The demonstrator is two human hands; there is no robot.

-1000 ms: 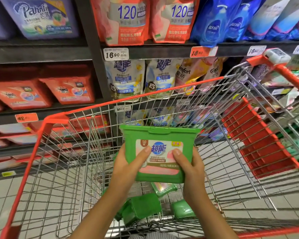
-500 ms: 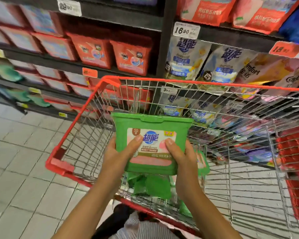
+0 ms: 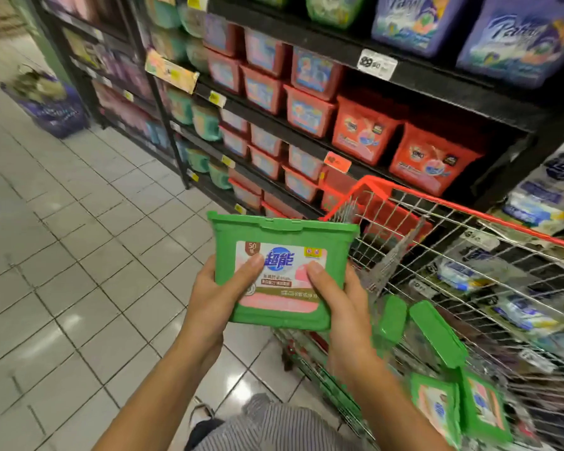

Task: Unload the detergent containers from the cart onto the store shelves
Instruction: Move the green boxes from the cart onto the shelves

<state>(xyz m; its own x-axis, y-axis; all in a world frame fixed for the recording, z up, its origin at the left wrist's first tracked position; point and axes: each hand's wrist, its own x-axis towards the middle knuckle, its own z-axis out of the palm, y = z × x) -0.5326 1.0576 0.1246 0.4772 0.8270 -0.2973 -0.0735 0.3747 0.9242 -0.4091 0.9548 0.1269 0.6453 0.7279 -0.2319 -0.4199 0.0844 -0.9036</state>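
Left hand (image 3: 215,301) and right hand (image 3: 342,307) grip the green detergent container (image 3: 280,271), fingers hidden behind. Other containers (image 3: 437,333) in the cart (image 3: 469,211) are blurred; red tubs (image 3: 365,131) line the shelves (image 3: 437,83).

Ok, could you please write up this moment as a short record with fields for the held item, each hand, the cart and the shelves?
held item: green detergent box, upright, label towards camera
left hand: grips its left edge, thumb on label
right hand: grips its right edge, thumb on label
cart: wire cart at right, more green boxes inside
shelves: red tubs stocked; held box not yet shelved
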